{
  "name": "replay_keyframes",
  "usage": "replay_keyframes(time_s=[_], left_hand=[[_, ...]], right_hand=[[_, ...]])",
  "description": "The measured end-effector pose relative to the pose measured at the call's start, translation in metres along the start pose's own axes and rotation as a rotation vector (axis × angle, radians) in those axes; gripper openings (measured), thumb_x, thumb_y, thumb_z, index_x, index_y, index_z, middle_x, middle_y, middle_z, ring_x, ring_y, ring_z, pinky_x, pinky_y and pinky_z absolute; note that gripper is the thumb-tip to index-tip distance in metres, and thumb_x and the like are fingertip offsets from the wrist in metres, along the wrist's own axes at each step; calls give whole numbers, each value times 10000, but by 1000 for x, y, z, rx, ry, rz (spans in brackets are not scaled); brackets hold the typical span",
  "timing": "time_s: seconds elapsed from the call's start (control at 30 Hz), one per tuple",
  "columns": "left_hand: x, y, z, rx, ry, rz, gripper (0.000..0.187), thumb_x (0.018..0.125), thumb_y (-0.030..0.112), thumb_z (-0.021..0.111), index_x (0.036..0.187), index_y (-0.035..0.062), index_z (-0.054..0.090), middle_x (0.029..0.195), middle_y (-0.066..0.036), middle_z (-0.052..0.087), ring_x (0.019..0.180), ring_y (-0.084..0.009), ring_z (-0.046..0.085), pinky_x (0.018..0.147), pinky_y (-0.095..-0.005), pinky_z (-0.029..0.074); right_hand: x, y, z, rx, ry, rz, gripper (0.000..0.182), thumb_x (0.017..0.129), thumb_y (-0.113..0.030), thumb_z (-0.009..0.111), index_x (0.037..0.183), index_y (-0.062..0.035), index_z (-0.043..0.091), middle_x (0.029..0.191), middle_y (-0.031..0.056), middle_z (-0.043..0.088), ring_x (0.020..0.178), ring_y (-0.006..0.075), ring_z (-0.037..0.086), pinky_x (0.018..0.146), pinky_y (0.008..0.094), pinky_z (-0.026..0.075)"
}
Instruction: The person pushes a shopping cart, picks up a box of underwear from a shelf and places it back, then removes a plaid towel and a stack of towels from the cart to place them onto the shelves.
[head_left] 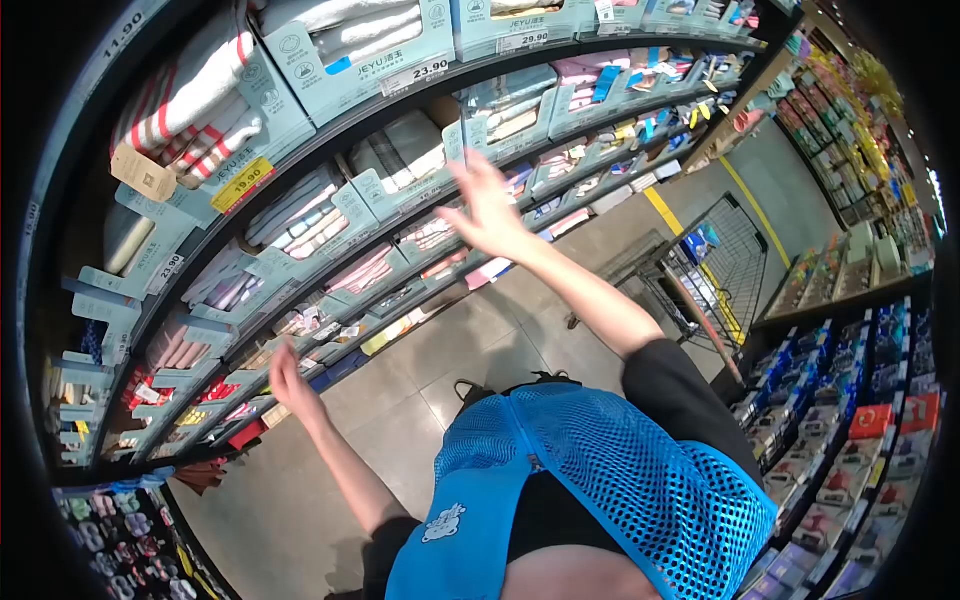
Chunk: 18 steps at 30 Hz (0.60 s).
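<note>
My right hand (pixel 487 212) is raised in front of the shelves with its thumb and fingers apart, holding nothing. Its fingertips overlap the edge of a pale blue box of folded grey towels (pixel 400 150) in this view. Just right of that box is another with blue folded towels (pixel 512 100). Lower down, my left hand (pixel 292 385) reaches forward, its fingers stretched out and no item visible in it. Nearest to it are the lower shelf rows, where packs of pink towels (pixel 362 275) lie in similar boxes.
Striped white-and-red towels (pixel 205 125) fill a box at the upper left, above a yellow price tag (pixel 243 185). A wire shopping cart (pixel 735 260) stands in the aisle to the right. Packaged goods line the racks (pixel 850 430) at lower right. Grey tiles (pixel 400 430) cover the floor.
</note>
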<state>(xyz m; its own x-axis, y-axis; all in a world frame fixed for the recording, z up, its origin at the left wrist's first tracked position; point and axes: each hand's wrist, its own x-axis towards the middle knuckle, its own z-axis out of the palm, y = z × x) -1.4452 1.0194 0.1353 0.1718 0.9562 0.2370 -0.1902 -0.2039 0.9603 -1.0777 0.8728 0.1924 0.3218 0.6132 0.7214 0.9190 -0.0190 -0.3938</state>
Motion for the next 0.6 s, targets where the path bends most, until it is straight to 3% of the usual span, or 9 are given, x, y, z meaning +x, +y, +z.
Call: replay_keyframes(time_s=[0.1, 0.17, 0.23, 0.33, 0.4, 0.43, 0.5, 0.53, 0.6], left_hand=[[-112, -92, -60, -464, 432, -534, 255, 877, 202, 512, 1039, 10, 554, 1069, -82, 582, 998, -202, 556, 852, -327, 459], [-203, -168, -121, -896, 953, -1022, 173, 849, 165, 473, 959, 119, 599, 918, -16, 641, 894, -185, 595, 764, -383, 474], [-274, -201, -119, -813, 876, -1099, 168, 833, 190, 471, 924, 109, 587, 883, -26, 642, 841, -200, 607, 715, -416, 484], [-306, -203, -59, -776, 1097, -1216, 230, 827, 196, 450, 992, 91, 571, 943, -55, 633, 844, -217, 612, 721, -439, 475], [-320, -188, -13, 98, 192, -1418, 317, 809, 208, 458, 1086, 78, 542, 1014, -76, 620, 847, -256, 617, 738, -460, 473], [-317, -191, 2, 505, -257, -1401, 375, 794, 244, 486, 1110, 53, 553, 1032, -125, 623, 880, -304, 618, 786, -459, 473], [-298, -192, 45, 1259, -1221, -794, 365, 791, 263, 489, 1067, 45, 586, 1021, -174, 621, 940, -322, 604, 832, -425, 467], [-289, -182, 79, 1306, -1308, -677, 350, 792, 252, 478, 1047, 43, 596, 1001, -190, 619, 953, -325, 596, 840, -418, 464], [-269, -167, 152, 1364, -1427, -444, 323, 788, 221, 469, 1020, 43, 607, 977, -202, 618, 961, -341, 584, 844, -414, 463]], right_hand=[[-89, 59, -105, -245, 0, 298, 570, 716, -201, 644, 1216, 3, 462, 1280, 251, 403, 1187, 391, 384, 995, 452, 312], [-172, 106, -177, -482, 112, 409, 474, 754, -158, 600, 1185, -1, 482, 1272, 223, 423, 1180, 377, 391, 1002, 455, 295], [-253, 131, -247, -720, 149, 582, 417, 797, -167, 564, 1171, 3, 493, 1252, 221, 442, 1170, 377, 388, 982, 471, 292], [-394, 163, -312, -1170, -20, 922, 377, 854, -311, 508, 1054, -2, 591, 1177, 228, 513, 1128, 370, 439, 959, 513, 284], [-427, 156, -340, -771, -195, 1472, 375, 872, -357, 456, 929, -38, 645, 910, 188, 632, 853, 353, 596, 780, 470, 435], [-453, 166, -335, -1129, -230, 1113, 432, 889, -402, 423, 859, -45, 665, 756, 180, 637, 692, 354, 613, 665, 480, 453], [-443, 168, -334, -929, -55, 1345, 571, 871, -508, 342, 782, -58, 683, 780, 187, 646, 788, 371, 613, 755, 490, 438], [-417, 161, -342, -820, -233, 1566, 560, 866, -470, 322, 826, -42, 682, 837, 215, 641, 822, 382, 613, 776, 484, 442], [-415, 172, -345, -780, -267, 1608, 557, 862, -451, 315, 816, -34, 682, 837, 225, 638, 832, 384, 612, 786, 477, 445]])
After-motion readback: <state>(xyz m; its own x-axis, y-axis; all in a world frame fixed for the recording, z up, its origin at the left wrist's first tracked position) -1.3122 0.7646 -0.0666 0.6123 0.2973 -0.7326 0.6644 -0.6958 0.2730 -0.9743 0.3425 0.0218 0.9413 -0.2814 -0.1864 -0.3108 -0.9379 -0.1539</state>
